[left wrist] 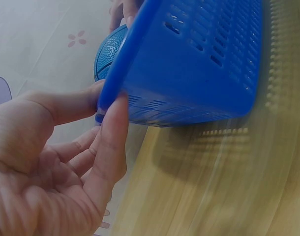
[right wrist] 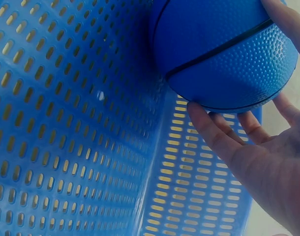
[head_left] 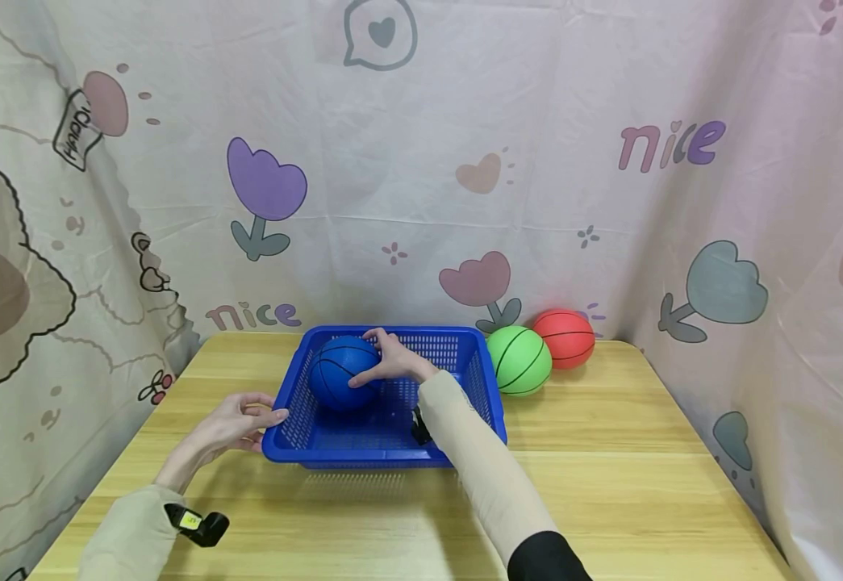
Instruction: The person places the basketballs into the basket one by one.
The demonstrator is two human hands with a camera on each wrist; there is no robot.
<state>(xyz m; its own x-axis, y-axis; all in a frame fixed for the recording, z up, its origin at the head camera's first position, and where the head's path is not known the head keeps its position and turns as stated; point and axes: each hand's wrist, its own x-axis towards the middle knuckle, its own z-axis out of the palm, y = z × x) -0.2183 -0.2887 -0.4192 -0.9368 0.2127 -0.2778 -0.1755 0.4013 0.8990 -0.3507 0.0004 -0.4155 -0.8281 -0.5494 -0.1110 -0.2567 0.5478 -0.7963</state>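
Right hand has the blue ball grasped from its right side, thumb on the near face, fingers round the far side and below. Left hand pinches the rim of the blue basket by its near left corner, thumb against fingertips.

Ball is inside the basket, left half, by the left wall. Can't tell if it's bearing on the floor or hanging in the grip.

My take on doing this well: spread the right fingers wide and get support below the ball's middle; pebbled skin should grip okay, but a one-sided hold could let it roll. Steady pressure, no squeeze. Left hand should brace the rim, not pull, or the basket could slide or tip. Watch the right sleeve, it crosses above the basket's near right part and could snag the rim.

Green ball is right beside the basket's right wall, contact unclear; a shove that way would likely bump it. Red ball sits just behind it, further right.

Surface: pale wood-grain table, looks smooth, so expect sliding. Room: printed cloth hangs behind and both sides, tulips, hearts, "nice" lettering.
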